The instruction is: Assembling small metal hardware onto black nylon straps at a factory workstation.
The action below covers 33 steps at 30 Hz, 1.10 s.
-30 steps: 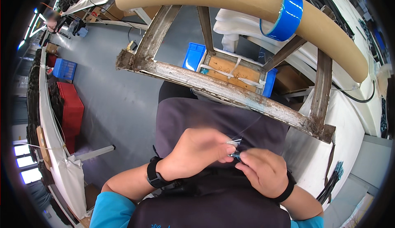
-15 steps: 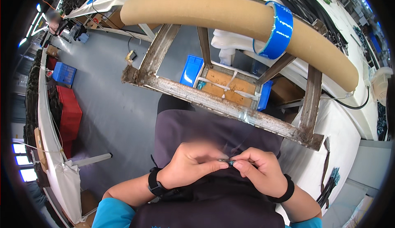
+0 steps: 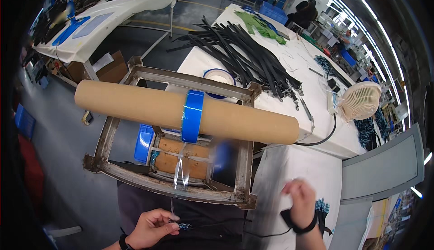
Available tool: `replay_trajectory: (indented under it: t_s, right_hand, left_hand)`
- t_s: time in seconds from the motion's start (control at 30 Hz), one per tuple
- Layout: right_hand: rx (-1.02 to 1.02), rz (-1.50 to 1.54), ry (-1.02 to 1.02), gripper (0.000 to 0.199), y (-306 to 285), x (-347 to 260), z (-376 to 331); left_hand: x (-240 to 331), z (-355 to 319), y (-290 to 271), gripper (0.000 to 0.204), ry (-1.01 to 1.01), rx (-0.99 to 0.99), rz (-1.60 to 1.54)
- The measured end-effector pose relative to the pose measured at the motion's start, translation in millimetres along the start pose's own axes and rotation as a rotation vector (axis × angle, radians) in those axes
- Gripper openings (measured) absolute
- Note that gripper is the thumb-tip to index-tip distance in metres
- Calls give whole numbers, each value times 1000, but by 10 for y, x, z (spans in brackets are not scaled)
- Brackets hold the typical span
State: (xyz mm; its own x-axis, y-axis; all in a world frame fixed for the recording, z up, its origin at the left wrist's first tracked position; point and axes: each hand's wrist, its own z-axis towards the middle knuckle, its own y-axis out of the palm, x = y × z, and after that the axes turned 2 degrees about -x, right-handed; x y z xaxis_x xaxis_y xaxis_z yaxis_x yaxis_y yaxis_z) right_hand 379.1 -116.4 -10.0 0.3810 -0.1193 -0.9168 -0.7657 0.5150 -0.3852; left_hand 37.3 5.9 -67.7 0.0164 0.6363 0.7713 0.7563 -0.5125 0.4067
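Note:
Low on the left, my left hand (image 3: 153, 228) is closed in a pinch on a small teal-and-black patterned strap end (image 3: 184, 226). Thin black cord (image 3: 262, 235) trails from near it toward the right. My right hand (image 3: 302, 205) is lifted over the white cloth at the right, its fingers curled and smeared by motion; whether it holds anything does not show. In front of me a blue tape roll (image 3: 193, 116) encircles a cardboard tube (image 3: 135, 103) lying across a rusty metal frame (image 3: 172, 184). A clear, shiny strip (image 3: 181, 171) hangs below the roll.
Black straps (image 3: 244, 60) with metal clips lie heaped on the white-covered table (image 3: 217, 24), near a cream plastic basket (image 3: 361, 100). Teal-tipped straps (image 3: 322, 207) lie right of my right hand. A blue bin (image 3: 144, 142) stands below the frame. People work at the far right.
My hands, together before, are now apart: the right has swung out to the right, the left stays low with the strap end. The view has turned right, showing more of the table.

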Motion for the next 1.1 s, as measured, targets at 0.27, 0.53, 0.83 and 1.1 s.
replay_trajectory:
  t_s: [0.27, 0.53, 0.83, 1.1]
  right_hand:
    - [384, -1188, -339, 45, -1467, 1545, 2324]
    - [145, -1208, 48, 33, -1975, 2066, 2989]
    - [436, 494, 137, 43, -458, 287, 277]
    - [-904, 28, 86, 20, 987, -237, -290]
  left_hand:
    - [106, 39, 67, 20, -7, -178, 93]
    - [107, -45, 4, 23, 44, -273, -61]
    - [76, -25, -43, 23, 98, -248, -35]
    - [18, -74, -16, 20, 140, -212, 35]
